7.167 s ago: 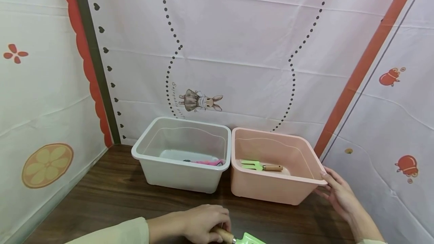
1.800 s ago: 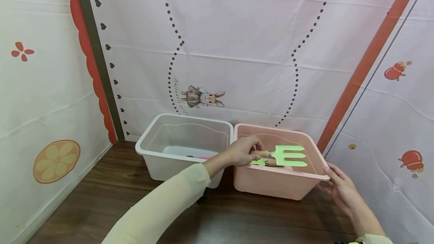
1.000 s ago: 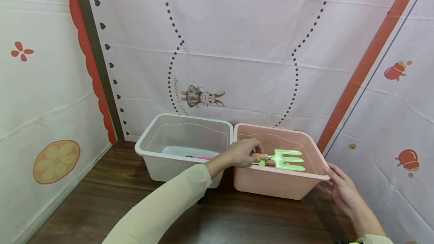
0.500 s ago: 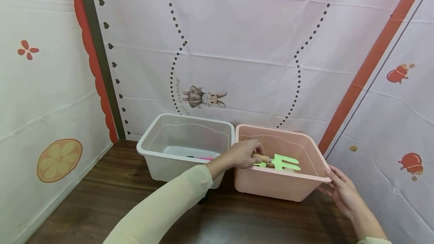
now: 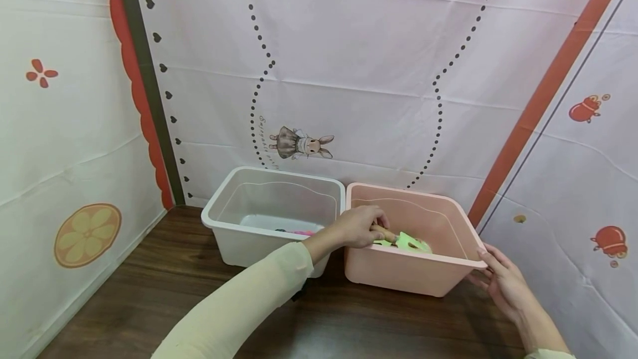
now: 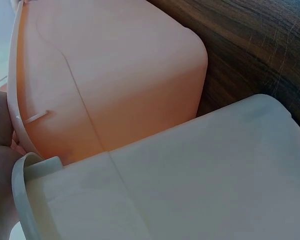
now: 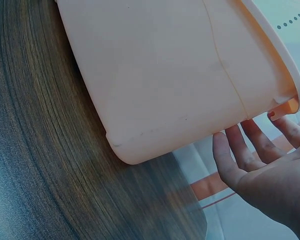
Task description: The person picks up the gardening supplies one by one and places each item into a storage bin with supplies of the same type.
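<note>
My left hand (image 5: 360, 226) reaches over the near left part of the pink bin (image 5: 394, 270) and pinches the wooden handle of a green garden fork (image 5: 411, 243). The fork's head tilts down inside the bin, its tine ends hidden behind the front wall. Below it, partly covered, lies a second green hand fork (image 5: 382, 243). At the bin's right front corner my right hand (image 5: 500, 281) holds the rim, thumb on top. The right wrist view shows the fingertips (image 7: 219, 142) of that hand against the outer side wall.
A white bin (image 5: 259, 251) stands directly left of the pink one, with a pink and dark item (image 5: 303, 232) on its floor. Both stand on a dark wooden table (image 5: 144, 287), close to the printed cloth (image 5: 349, 121) behind.
My left hand brought the garden fork from the near table into the pink bin; its tines then swung from level to pointing down. My right hand kept its hold on the rim.
</note>
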`<action>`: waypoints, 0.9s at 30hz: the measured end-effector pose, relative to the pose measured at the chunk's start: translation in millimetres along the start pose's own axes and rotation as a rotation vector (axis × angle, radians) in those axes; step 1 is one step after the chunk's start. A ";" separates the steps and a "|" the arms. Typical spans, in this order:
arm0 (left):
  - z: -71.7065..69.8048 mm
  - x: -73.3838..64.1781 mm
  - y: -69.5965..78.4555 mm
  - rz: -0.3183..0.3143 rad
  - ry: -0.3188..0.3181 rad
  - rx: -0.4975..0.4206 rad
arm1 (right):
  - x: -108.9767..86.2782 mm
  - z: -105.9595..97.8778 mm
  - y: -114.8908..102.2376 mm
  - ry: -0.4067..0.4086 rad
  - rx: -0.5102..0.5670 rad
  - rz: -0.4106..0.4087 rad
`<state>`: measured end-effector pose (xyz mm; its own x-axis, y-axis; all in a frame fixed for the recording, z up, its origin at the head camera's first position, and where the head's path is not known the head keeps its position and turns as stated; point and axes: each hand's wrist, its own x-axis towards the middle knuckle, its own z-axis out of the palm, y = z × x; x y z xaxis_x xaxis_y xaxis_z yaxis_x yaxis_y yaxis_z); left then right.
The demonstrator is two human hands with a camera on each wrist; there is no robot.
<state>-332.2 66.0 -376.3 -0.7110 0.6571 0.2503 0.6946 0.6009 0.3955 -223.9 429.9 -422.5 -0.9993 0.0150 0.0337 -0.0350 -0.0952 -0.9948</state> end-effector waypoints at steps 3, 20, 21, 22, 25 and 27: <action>-0.1 0.4 -0.1 -0.007 -0.002 0.003 | 0.0 -0.4 0.2 0.000 0.005 0.001; 1.2 1.6 -5.2 0.030 0.047 -0.021 | -0.1 2.0 -0.4 0.009 -0.009 0.008; 1.2 1.5 -5.3 0.029 0.048 -0.025 | -0.2 2.1 -0.4 0.011 -0.010 0.009; 1.4 1.4 -5.3 0.029 0.048 -0.030 | -0.4 2.0 -0.3 0.012 -0.011 0.010; 2.3 1.4 -5.6 0.026 0.046 -0.040 | -0.7 1.8 -0.2 0.009 0.000 0.008; 2.8 1.4 -5.3 0.022 0.046 -0.040 | -0.7 1.4 0.0 0.009 0.008 0.007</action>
<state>-336.6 65.1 -380.6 -0.7003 0.6482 0.2992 0.7061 0.5671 0.4241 -223.3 428.5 -422.3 -0.9994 0.0234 0.0254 -0.0277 -0.1028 -0.9943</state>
